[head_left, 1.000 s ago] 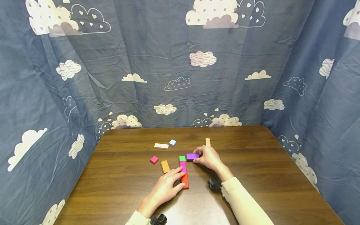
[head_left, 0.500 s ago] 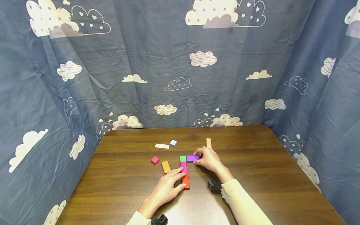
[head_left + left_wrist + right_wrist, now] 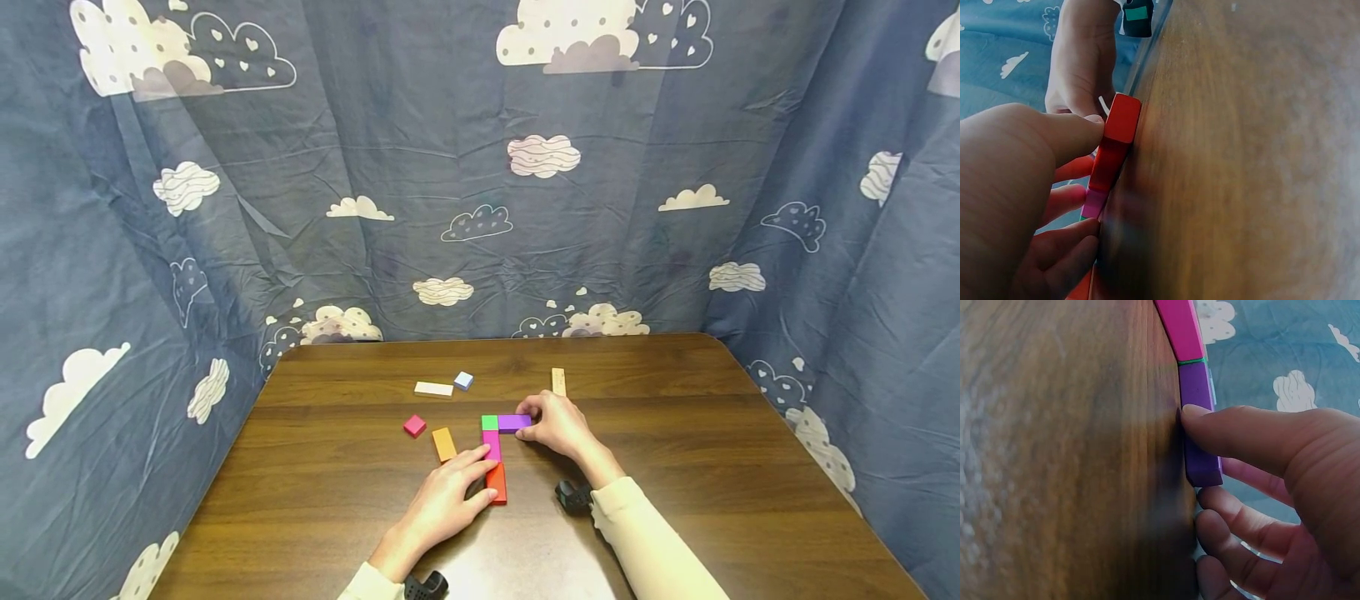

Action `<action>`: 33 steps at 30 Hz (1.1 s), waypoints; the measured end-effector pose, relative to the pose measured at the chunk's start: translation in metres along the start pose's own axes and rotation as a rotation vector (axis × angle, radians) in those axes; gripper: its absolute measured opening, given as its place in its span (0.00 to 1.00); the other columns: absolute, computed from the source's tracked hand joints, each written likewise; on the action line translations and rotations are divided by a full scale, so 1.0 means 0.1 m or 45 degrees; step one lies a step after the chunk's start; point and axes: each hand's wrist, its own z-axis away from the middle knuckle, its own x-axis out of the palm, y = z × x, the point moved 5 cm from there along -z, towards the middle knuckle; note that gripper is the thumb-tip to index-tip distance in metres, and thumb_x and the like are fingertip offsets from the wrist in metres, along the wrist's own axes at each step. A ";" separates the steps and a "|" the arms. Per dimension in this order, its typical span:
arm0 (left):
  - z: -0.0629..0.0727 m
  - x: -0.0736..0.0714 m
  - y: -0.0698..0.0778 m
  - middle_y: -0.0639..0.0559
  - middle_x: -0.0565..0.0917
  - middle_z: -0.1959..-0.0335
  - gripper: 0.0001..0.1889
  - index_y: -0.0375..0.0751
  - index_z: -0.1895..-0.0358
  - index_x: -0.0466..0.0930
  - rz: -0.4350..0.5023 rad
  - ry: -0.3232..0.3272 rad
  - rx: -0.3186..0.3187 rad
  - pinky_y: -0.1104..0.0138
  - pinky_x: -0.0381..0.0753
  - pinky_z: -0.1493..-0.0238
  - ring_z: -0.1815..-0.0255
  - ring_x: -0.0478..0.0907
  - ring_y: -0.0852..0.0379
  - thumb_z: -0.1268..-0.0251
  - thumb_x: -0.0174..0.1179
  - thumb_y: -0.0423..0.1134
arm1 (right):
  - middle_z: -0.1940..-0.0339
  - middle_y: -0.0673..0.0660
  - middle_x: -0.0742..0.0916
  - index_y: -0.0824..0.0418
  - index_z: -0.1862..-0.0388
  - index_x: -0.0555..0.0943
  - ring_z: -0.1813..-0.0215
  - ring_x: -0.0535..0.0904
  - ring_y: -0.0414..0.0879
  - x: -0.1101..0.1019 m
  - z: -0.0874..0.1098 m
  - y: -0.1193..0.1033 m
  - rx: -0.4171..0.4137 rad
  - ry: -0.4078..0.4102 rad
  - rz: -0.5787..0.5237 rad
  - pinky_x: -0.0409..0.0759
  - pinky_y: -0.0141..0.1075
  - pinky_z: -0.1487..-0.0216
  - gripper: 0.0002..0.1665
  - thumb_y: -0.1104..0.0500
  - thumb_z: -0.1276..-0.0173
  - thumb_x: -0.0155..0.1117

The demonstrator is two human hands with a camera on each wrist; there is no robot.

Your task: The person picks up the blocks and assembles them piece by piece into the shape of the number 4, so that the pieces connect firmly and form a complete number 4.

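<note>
My right hand (image 3: pixel 557 423) pinches a purple block (image 3: pixel 513 423) between thumb and fingers, at its right end. The block's left end meets a green block (image 3: pixel 490 422), as the head view shows. Below the green one a magenta block (image 3: pixel 491 443) and a red block (image 3: pixel 497 483) continue in a line toward me. My left hand (image 3: pixel 444 498) rests over these two, its fingertips on the magenta block and the top of the red one, its thumb on the red block's near part. In the right wrist view, my thumb lies against the purple block's side (image 3: pixel 1196 387).
Left of the line lie an orange block (image 3: pixel 444 444) and a crimson block (image 3: pixel 415 426). Farther back are a white block (image 3: pixel 433 389) and a light blue block (image 3: pixel 463 381). A pale wooden block (image 3: pixel 558 381) lies behind my right hand. A cloud-printed curtain (image 3: pixel 480 250) hangs behind the wooden table (image 3: pixel 675 433).
My right hand has brought the purple block slightly nearer to me and against the green block's right side, closing the small gap. My left hand has stayed on the red and magenta blocks.
</note>
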 end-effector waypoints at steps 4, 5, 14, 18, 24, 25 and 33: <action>-0.01 -0.01 0.01 0.50 0.74 0.29 0.23 0.47 0.35 0.80 0.006 -0.002 0.002 0.50 0.73 0.36 0.32 0.72 0.47 0.31 0.64 0.49 | 0.70 0.47 0.82 0.45 0.66 0.87 0.68 0.75 0.40 0.00 0.01 0.00 0.000 0.004 -0.004 0.73 0.41 0.67 0.18 0.50 0.56 0.86; -0.01 -0.02 0.02 0.50 0.73 0.29 0.24 0.47 0.35 0.80 0.009 -0.003 0.001 0.50 0.73 0.36 0.32 0.72 0.46 0.31 0.64 0.49 | 0.69 0.47 0.82 0.45 0.65 0.87 0.68 0.75 0.41 0.00 0.01 0.00 0.000 0.005 -0.005 0.73 0.41 0.67 0.18 0.50 0.56 0.86; 0.01 -0.01 0.02 0.50 0.73 0.29 0.23 0.47 0.35 0.80 0.008 -0.010 -0.005 0.50 0.73 0.35 0.31 0.72 0.47 0.30 0.64 0.49 | 0.69 0.47 0.82 0.45 0.65 0.87 0.68 0.75 0.41 0.04 0.02 0.01 0.005 -0.003 0.004 0.73 0.42 0.67 0.18 0.49 0.55 0.85; 0.01 -0.01 0.02 0.50 0.73 0.29 0.23 0.47 0.35 0.80 0.016 -0.006 -0.002 0.50 0.73 0.35 0.31 0.72 0.47 0.30 0.64 0.50 | 0.69 0.47 0.82 0.45 0.64 0.88 0.68 0.75 0.41 0.04 0.01 0.01 0.006 -0.006 0.003 0.74 0.42 0.66 0.19 0.50 0.55 0.85; -0.01 -0.02 0.01 0.50 0.73 0.29 0.24 0.47 0.35 0.80 0.009 -0.002 0.006 0.50 0.72 0.35 0.31 0.72 0.46 0.30 0.63 0.50 | 0.68 0.47 0.82 0.46 0.62 0.88 0.67 0.76 0.41 0.01 -0.01 0.00 0.015 -0.010 0.003 0.74 0.42 0.65 0.20 0.50 0.55 0.86; -0.01 -0.02 0.01 0.50 0.73 0.29 0.24 0.47 0.35 0.80 0.008 -0.002 0.005 0.50 0.72 0.35 0.31 0.72 0.46 0.30 0.63 0.50 | 0.68 0.47 0.82 0.46 0.62 0.88 0.67 0.76 0.41 0.00 -0.01 -0.01 0.015 -0.011 0.003 0.74 0.42 0.64 0.20 0.51 0.55 0.86; -0.01 -0.02 0.01 0.49 0.73 0.29 0.23 0.46 0.35 0.80 0.023 -0.011 0.001 0.49 0.73 0.35 0.32 0.72 0.43 0.30 0.63 0.50 | 0.68 0.47 0.82 0.46 0.62 0.88 0.66 0.76 0.41 0.00 0.01 0.01 0.012 -0.008 -0.001 0.74 0.42 0.64 0.20 0.51 0.55 0.86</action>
